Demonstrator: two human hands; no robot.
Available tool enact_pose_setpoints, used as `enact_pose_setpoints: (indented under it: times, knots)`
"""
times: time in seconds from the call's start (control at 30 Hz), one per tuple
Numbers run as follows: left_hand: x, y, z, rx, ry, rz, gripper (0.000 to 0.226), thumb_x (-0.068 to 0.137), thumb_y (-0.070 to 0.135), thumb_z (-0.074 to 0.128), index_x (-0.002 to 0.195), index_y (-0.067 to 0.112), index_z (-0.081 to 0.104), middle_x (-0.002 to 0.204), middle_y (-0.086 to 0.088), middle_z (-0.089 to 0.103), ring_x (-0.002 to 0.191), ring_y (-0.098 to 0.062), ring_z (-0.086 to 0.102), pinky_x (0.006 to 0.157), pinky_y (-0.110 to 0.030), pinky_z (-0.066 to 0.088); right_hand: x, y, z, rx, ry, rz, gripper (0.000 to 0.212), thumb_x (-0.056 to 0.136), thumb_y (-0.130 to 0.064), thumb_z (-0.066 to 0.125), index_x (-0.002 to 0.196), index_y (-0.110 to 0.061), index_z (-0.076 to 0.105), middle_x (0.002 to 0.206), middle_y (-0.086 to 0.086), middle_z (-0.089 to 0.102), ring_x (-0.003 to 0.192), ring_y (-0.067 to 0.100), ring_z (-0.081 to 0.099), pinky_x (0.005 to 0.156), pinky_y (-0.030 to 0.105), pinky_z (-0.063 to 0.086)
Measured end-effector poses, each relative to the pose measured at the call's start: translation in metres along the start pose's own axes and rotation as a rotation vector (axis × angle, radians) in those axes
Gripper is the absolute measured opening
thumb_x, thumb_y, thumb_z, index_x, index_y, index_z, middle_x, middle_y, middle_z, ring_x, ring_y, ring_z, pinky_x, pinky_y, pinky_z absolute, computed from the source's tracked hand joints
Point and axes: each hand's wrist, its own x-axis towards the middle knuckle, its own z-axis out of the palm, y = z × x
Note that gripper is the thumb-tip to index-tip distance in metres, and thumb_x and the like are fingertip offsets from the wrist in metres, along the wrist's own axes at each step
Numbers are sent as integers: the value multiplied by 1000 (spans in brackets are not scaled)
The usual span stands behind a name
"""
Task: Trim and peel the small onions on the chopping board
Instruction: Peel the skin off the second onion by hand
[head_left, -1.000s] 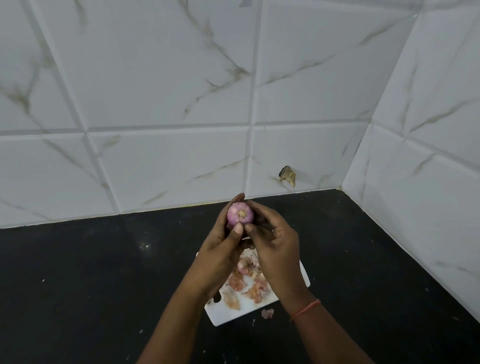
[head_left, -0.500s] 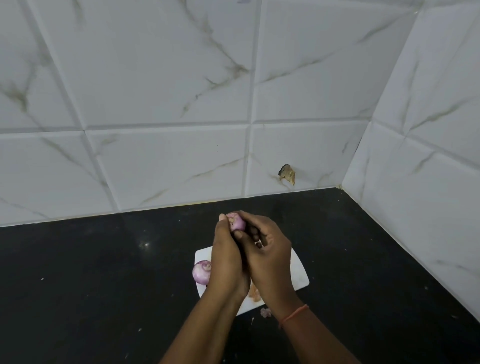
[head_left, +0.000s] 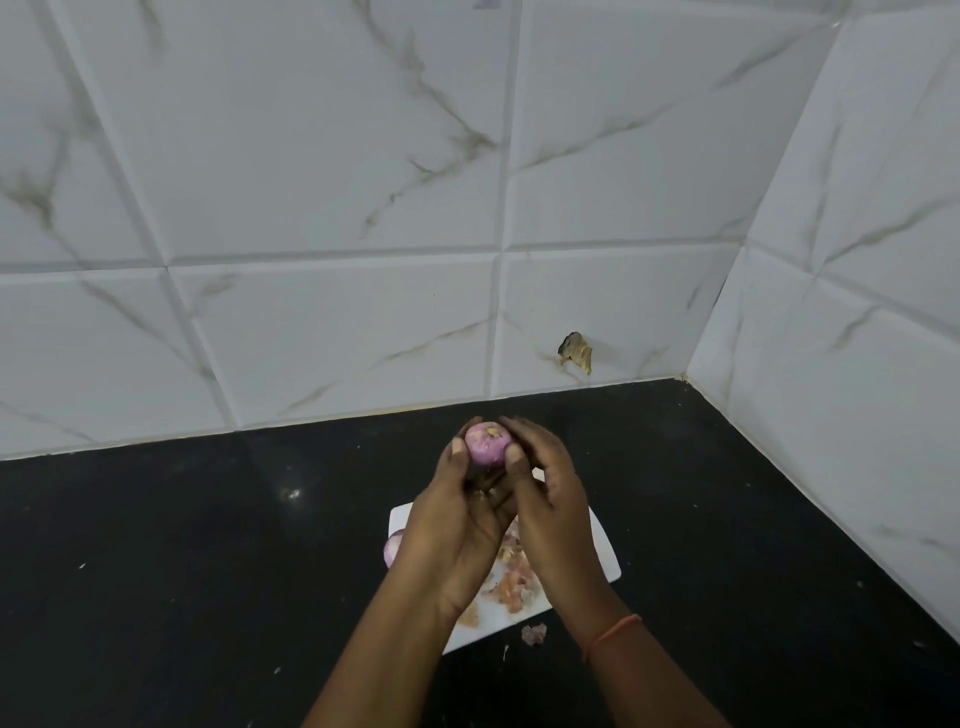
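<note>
held onion (head_left: 487, 443) now raised clear above the far edge of the chopping board (head_left: 605, 556), more of its pink body exposed than half a second ago. left hand (head_left: 457, 525) gripping it from the left, thumb on its side; right hand (head_left: 550, 514) pinching it from the right, thumb against the skin. second onion (head_left: 393, 548) at board's left edge, now mostly hidden behind left wrist. peel scraps (head_left: 511, 582) on board's near half; one scrap (head_left: 534, 634) on black counter (head_left: 208, 571) beside near edge.

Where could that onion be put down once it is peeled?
The black counter left of the chopping board is bare, as is the strip between the hands and the tiled wall. The board is crowded with peel scraps, and a second onion sits at its left edge.
</note>
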Motion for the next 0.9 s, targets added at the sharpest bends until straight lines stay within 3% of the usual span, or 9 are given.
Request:
enact_pose_setpoints:
  times: [0.13,0.23,0.33,0.43,0.53,0.63,0.73,0.9]
  knots:
    - [-3,-7,1,219,-67,126,34,108,26,38,133,12,56,127,-16,68,117,-27,67,103,-42,51,1,1,-1,-41,-94,8,37,96,-28,58,131,-38,49,134,-19,49,123,0,48,97,15,46]
    - [-3,-4,-2,597,-59,248,31,107,37,37,128,24,56,128,-6,67,114,-19,67,98,-37,55,3,3,-7,-208,-103,-2,43,94,-23,60,128,-43,43,127,-19,46,119,0,47,94,10,45]
    - [4,-2,-14,863,-43,472,38,95,55,41,128,41,51,137,7,50,122,-11,57,101,-31,53,4,4,-10,-289,-84,-51,49,93,-18,63,128,-43,39,125,-18,43,118,-1,45,95,10,43]
    - [5,-8,-14,759,-192,426,38,99,60,41,133,47,53,140,8,51,124,-5,58,101,-27,52,1,2,-6,-103,-155,-31,51,93,-5,59,127,-37,38,127,-18,49,119,-3,51,97,17,48]
    - [10,-22,-6,663,-28,491,30,103,41,40,121,37,64,128,-3,62,117,-10,63,104,-35,51,-1,4,-1,-68,-147,-55,44,92,-8,61,127,-26,41,124,-8,56,116,4,58,98,29,52]
    - [8,-31,7,528,137,420,34,107,36,39,118,18,66,114,-9,70,110,-16,67,96,-28,52,-2,5,-1,-64,-133,-80,40,88,-24,60,125,-24,44,122,-6,59,115,10,60,97,34,53]
    - [8,-31,15,287,163,281,38,105,36,43,114,9,69,109,-10,75,108,-18,70,100,-32,51,0,4,-7,4,-150,-75,38,90,-15,59,123,-26,45,122,-6,60,115,12,61,97,34,52]
    - [12,-35,18,65,194,190,36,104,38,48,108,12,72,102,-6,76,107,-19,70,104,-35,48,1,7,-11,18,-173,-62,43,91,-5,60,121,-32,46,123,-8,61,117,10,60,99,34,51]
